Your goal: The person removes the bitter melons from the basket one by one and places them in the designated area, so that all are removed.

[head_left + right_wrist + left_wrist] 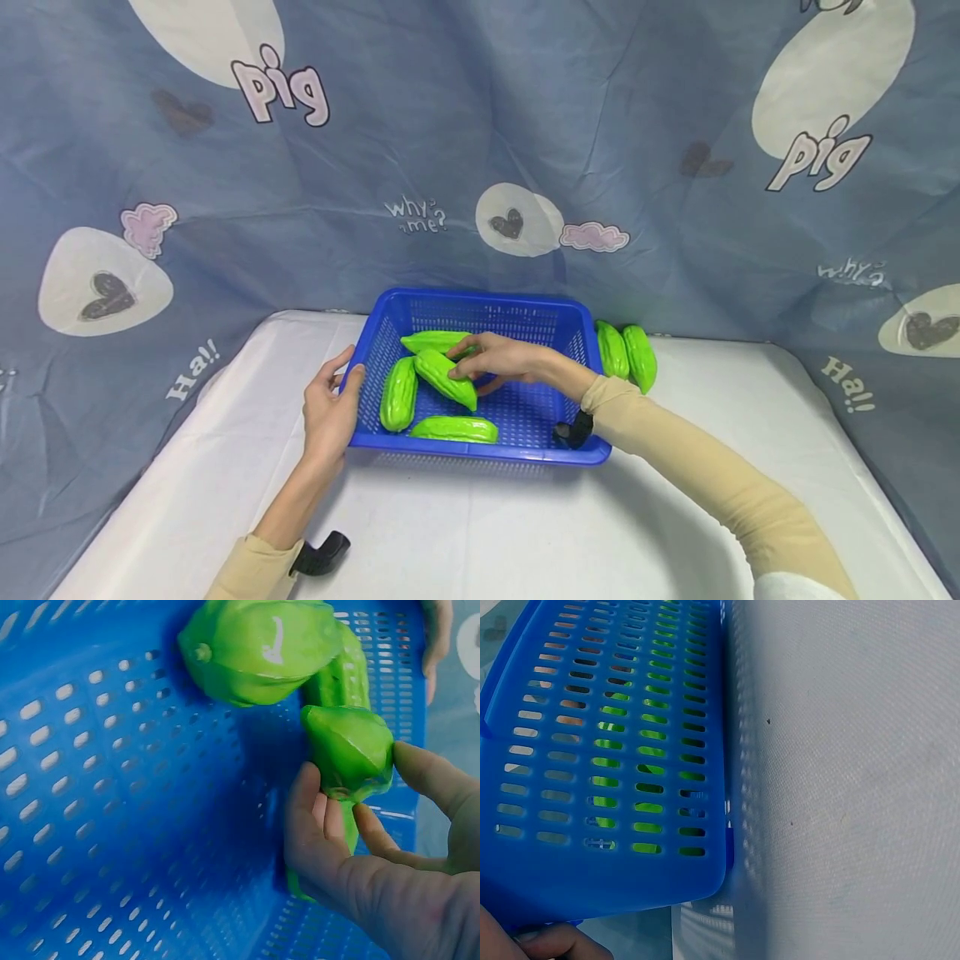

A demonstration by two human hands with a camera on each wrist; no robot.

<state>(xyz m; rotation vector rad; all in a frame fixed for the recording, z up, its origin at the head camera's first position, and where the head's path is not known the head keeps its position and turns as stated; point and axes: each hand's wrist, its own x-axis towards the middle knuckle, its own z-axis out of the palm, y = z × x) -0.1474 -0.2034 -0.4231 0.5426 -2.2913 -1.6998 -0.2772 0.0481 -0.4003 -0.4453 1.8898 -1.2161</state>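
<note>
My left hand [330, 412] grips the left rim of a blue plastic basket [480, 451], thumb over the edge. In the left wrist view, its fingertips [562, 941] show beside the basket's slotted wall [555, 870]. Inside the basket, my right hand [504, 360] pinches a green bitter melon [442, 377] between thumb and fingers; the right wrist view shows this melon [351, 746] end-on. Around it in the basket lie a bitter melon [399, 395] at the left, another [455, 429] along the front wall, and one [435, 341] at the back, partly hidden by my right hand.
Two more bitter melons, one [612, 350] against the basket's right side and one [640, 357] beyond it, lie on the white-covered table [480, 533]. A blue printed cloth [450, 150] hangs behind the table. Black wrist mounts show at the left sleeve [255, 571] and right sleeve [697, 467].
</note>
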